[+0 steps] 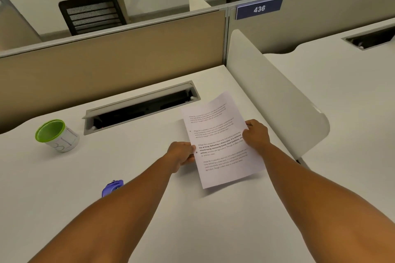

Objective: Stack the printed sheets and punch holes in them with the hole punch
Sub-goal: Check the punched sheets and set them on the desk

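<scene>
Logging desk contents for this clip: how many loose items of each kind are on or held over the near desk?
Printed sheets, held as one stack by the left hand and right hand; sheet count unclear: 1
Purple hole punch: 1
Green-rimmed cup: 1
Total: 3

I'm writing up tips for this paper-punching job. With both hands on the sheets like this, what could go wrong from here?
1. The printed sheets are pinched only at their side edges by the left hand and right hand, so they may slip out of alignment.
2. The purple hole punch lies partly hidden beside the left forearm; an arm move could knock it.
3. Holes already show along the left edge, so a repeat punch could land off them.
</scene>
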The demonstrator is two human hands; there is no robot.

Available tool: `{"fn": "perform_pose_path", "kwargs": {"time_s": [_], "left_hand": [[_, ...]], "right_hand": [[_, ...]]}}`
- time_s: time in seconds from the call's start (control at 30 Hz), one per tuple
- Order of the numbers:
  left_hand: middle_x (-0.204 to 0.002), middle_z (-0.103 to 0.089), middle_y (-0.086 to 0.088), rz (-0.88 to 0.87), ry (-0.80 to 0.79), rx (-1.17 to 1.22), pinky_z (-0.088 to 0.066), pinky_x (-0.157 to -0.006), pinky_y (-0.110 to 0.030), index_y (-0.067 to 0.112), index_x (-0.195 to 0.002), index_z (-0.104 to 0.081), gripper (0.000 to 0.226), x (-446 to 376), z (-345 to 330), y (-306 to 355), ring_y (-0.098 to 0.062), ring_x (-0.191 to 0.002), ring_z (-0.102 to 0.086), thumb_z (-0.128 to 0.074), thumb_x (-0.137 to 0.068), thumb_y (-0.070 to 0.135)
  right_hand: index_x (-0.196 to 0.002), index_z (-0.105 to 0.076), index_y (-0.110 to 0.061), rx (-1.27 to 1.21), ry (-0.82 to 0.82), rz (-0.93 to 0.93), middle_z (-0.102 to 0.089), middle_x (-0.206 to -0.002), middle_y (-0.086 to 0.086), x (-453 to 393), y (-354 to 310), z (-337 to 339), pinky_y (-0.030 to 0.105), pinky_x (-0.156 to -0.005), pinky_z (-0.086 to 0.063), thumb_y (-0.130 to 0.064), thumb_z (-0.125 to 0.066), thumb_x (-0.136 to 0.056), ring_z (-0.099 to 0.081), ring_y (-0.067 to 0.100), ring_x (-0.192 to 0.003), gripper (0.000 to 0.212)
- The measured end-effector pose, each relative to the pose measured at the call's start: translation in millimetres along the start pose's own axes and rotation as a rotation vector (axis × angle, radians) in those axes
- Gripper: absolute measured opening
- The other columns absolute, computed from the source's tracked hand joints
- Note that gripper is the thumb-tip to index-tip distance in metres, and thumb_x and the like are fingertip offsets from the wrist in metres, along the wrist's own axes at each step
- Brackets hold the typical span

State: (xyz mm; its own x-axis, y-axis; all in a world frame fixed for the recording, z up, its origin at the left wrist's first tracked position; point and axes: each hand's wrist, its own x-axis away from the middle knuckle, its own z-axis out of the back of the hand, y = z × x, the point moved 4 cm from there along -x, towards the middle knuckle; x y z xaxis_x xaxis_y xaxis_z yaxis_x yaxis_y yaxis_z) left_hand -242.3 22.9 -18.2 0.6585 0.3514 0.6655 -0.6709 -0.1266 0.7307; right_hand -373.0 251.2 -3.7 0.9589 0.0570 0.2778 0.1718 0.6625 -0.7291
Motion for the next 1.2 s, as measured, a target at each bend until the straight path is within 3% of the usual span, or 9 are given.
{"fn": "perform_pose_path", "kwargs": {"time_s": [0.1,0.27,0.47,0.67,0.93,1.03,1.2], "left_hand": [[-0.099,-0.075,-0.010,-0.001,0.007,0.011,-0.059,-0.060,-0.019,0.003,-0.098,-0.071,0.012,-13,-7,5,-0.014,-0.073,-0.069,-0.060,-0.093,0.006],[-0.094,-0.076,-0.008,-0.001,0.058,0.042,-0.060,-0.079,-0.030,0.007,-0.098,-0.069,0.009,-36,-19,12,-0.019,-0.079,-0.072,-0.064,-0.091,0.009],[-0.092,-0.075,-0.006,0.022,0.076,0.102,-0.060,-0.076,-0.027,0.009,-0.088,-0.069,0.006,-56,-35,17,-0.015,-0.073,-0.072,-0.064,-0.090,0.007],[-0.097,-0.075,-0.010,0.045,0.091,0.161,-0.061,-0.069,-0.025,0.004,-0.102,-0.067,0.014,-67,-47,19,-0.017,-0.076,-0.074,-0.066,-0.088,0.004],[-0.097,-0.074,-0.010,0.046,0.154,0.078,-0.062,-0.076,-0.032,0.007,-0.104,-0.068,0.019,-74,-46,18,-0.016,-0.066,-0.067,-0.071,-0.085,0.010],[-0.081,-0.072,-0.008,0.054,0.182,0.056,-0.062,-0.075,-0.036,0.008,-0.101,-0.069,0.019,-72,-43,17,-0.016,-0.055,-0.062,-0.071,-0.082,0.011],[-0.080,-0.070,-0.002,0.030,0.215,0.029,-0.061,-0.082,-0.042,0.015,-0.103,-0.065,0.025,-64,-39,15,-0.018,-0.062,-0.065,-0.072,-0.079,0.020]], "right_hand": [[-0.120,-0.060,-0.013,-0.008,0.040,-0.006,-0.065,-0.119,0.005,-15,4,3,0.027,-0.076,-0.044,-0.007,-0.046,-0.083,-0.060,0.021,-0.097,0.040],[-0.118,-0.064,-0.015,-0.004,0.089,-0.041,-0.064,-0.123,0.004,-42,8,5,0.023,-0.081,-0.040,-0.009,-0.049,-0.084,-0.060,0.023,-0.110,0.038],[-0.120,-0.065,-0.017,-0.010,0.132,-0.090,-0.063,-0.127,0.002,-66,14,6,0.025,-0.087,-0.041,-0.009,-0.049,-0.082,-0.058,0.023,-0.115,0.042],[-0.125,-0.061,-0.010,0.045,0.169,-0.048,-0.063,-0.128,0.009,-80,19,9,0.031,-0.098,-0.043,-0.009,-0.054,-0.085,-0.058,0.027,-0.118,0.041],[-0.127,-0.059,-0.011,0.110,0.160,-0.022,-0.062,-0.129,0.009,-82,19,6,0.033,-0.099,-0.042,-0.012,-0.056,-0.086,-0.057,0.028,-0.119,0.042],[-0.127,-0.059,-0.013,0.130,0.164,-0.035,-0.062,-0.129,0.008,-78,22,6,0.033,-0.099,-0.043,-0.013,-0.058,-0.086,-0.056,0.028,-0.120,0.042],[-0.127,-0.059,-0.013,0.158,0.156,-0.014,-0.060,-0.131,0.007,-68,18,6,0.033,-0.098,-0.043,-0.016,-0.059,-0.086,-0.055,0.027,-0.121,0.041]]}}
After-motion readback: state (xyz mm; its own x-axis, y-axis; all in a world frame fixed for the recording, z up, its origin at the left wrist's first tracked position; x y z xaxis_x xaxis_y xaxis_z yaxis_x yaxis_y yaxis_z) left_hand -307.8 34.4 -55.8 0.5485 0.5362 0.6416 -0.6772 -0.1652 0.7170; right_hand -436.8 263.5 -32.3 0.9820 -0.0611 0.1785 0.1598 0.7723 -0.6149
